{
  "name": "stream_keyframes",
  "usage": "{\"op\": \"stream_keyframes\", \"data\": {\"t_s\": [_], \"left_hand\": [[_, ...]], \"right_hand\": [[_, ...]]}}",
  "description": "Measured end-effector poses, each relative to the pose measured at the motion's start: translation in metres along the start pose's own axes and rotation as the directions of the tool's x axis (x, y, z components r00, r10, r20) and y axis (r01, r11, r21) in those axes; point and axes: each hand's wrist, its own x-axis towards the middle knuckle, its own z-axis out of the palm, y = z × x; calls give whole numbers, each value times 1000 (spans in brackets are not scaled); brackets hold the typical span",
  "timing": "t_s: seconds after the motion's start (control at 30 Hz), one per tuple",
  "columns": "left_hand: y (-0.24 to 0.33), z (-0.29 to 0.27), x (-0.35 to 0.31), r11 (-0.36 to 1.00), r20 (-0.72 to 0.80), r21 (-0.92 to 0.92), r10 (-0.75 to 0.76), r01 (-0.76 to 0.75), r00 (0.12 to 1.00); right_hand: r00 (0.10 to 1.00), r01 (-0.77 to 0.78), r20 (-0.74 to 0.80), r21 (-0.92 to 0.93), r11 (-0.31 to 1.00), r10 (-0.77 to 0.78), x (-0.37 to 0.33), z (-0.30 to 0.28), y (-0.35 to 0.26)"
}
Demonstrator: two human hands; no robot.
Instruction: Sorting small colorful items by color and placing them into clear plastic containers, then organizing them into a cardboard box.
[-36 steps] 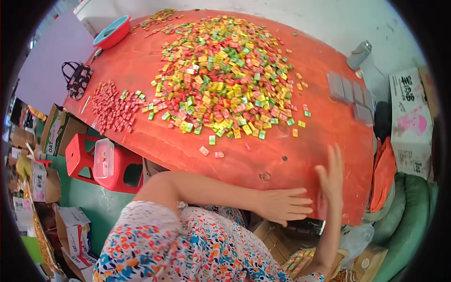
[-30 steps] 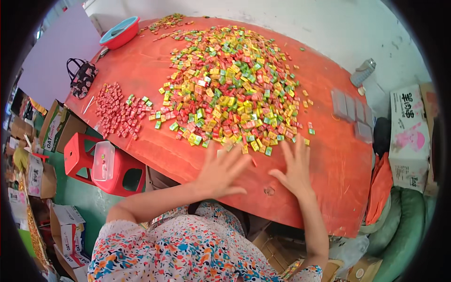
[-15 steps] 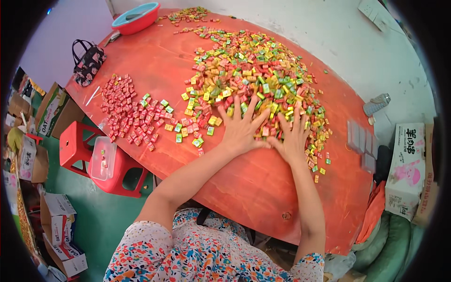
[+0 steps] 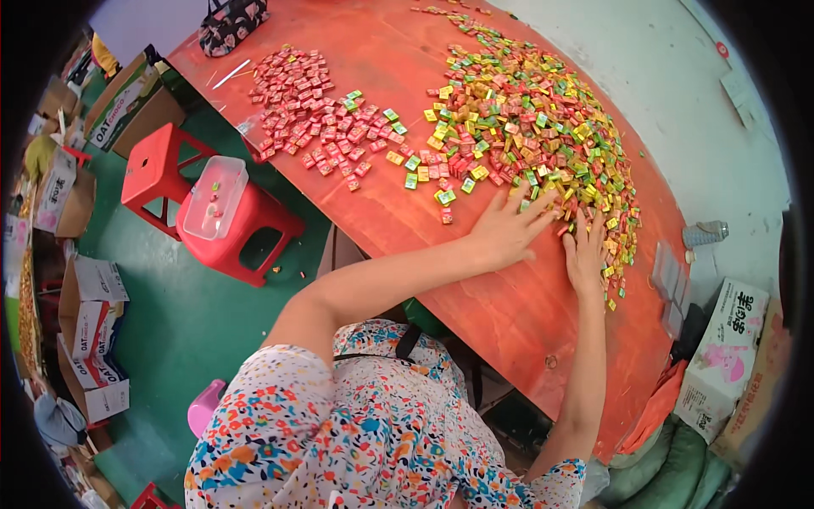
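A large mixed heap of small wrapped sweets (image 4: 543,110), red, yellow, orange and green, covers the far right part of the red table (image 4: 407,280). My left hand (image 4: 509,229) rests at the heap's near edge, palm down with fingers spread. Beside it my right hand (image 4: 586,259) touches the sweets at the near right edge, its fingers stretched out. Neither hand holds anything that I can see. To the left lies a separate pile of mostly red sweets (image 4: 292,93), with a few green and yellow ones on its right side.
A black floral handbag (image 4: 233,27) sits at the table's far left. Off the left edge are red stools (image 4: 275,222), one bearing a clear plastic tub (image 4: 233,222). Clear boxes (image 4: 670,284) and a grey bottle (image 4: 705,233) lie at the right, near a white carton (image 4: 721,360).
The view has shifted, so the table sits higher in the picture. Both hands have drawn back from the middle of the heap to its near edge, and more of the fingers shows.
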Motion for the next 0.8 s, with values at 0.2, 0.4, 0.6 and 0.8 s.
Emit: {"op": "stream_keyframes", "data": {"t_s": [0.2, 0.4, 0.6, 0.8], "left_hand": [[-53, -82, -92, 941, -111, 170, -275, 291, 955], [-145, -119, -143, 670, -350, 435, -490, 601, 799], [-157, -99, -95, 751, -141, 445, -479, 487, 867], [-168, -59, -22, 844, -138, 381, -353, 379, 925]], "right_hand": [[986, 133, -110, 90, 987, -123, -56, -10, -72], [833, 552, -120, 113, 826, -540, -43, 4, -203], [794, 593, -166, -6, 805, -586, 28, 16, -214], [875, 343, -287, -197, 918, -389, 86, 34, -167]]}}
